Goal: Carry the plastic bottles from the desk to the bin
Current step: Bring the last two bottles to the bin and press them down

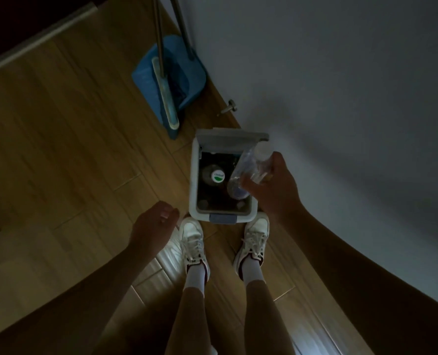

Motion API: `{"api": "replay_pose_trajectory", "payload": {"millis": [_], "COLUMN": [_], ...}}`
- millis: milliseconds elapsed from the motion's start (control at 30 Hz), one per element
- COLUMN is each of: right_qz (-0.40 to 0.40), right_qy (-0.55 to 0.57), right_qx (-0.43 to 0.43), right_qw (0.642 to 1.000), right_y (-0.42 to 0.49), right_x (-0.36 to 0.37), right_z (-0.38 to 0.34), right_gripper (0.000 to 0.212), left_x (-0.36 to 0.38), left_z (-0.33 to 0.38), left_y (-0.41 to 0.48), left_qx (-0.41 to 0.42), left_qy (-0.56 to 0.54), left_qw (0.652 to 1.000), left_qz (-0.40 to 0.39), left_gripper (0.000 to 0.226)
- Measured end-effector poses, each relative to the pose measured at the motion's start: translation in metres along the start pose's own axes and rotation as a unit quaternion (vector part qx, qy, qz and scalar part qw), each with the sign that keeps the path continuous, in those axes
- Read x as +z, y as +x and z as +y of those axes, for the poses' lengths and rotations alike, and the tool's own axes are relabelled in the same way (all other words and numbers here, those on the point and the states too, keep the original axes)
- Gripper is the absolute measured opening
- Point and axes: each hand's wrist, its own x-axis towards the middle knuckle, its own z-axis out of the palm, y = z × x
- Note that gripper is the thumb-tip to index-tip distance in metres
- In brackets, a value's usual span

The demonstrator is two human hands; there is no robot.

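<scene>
The right grip is curled round clear plastic bottles, just above the white square bin. Under them, in the dark bin, lies another bottle with a green and white top. The left grip hangs loose, holding nothing, beside the bin over the wood floor.

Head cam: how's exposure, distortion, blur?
Head view: dim, underexposed, corners near black; wide-angle curves the base of the wall; clear bottle in the right hand reads soft over the bin; one bright patch on the floor.
</scene>
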Motion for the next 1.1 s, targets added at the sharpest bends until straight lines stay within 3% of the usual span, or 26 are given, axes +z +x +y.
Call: {"api": "replay_pose_trajectory", "payload": {"millis": [200, 433, 633, 767, 933, 1100], "right_qz": [-0.039, -0.159, -0.197, -0.183, -0.142, -0.184], "right_qy": [-0.051, -0.116, -0.145, -0.132, -0.138, -0.174], "right_qx": [-0.029, 0.081, 0.094, 0.071, -0.021, -0.072], "right_qw": [0.998, 0.977, 0.965, 0.972, 0.98, 0.965], "right_y": [0.027, 0.027, 0.013, 0.015, 0.012, 0.027], "right_x": [0.024, 0.04, 0.02, 0.005, 0.0, 0.033], "right_z": [0.003, 0.048, 0.051, 0.028, -0.007, -0.025], "right_gripper": [0.058, 0.054, 0.041, 0.038, 0.039, 0.047], "left_x": [-0.012, 0.001, -0.003, -0.015, -0.03, -0.031], "left_z": [-0.01, -0.017, -0.015, -0.008, 0.001, -0.001], "left_y": [0.012, 0.015, 0.002, -0.001, -0.004, -0.001], "left_qx": [-0.004, -0.015, -0.017, -0.01, -0.009, 0.0], "left_qy": [0.009, -0.017, 0.01, 0.023, 0.016, 0.004], "left_qw": [1.0, 1.0, 1.0, 1.0, 1.0, 1.0], "left_qz": [0.022, 0.017, -0.002, -0.001, 0.006, 0.007], "left_gripper": [0.021, 0.025, 0.024, 0.023, 0.023, 0.022]}}
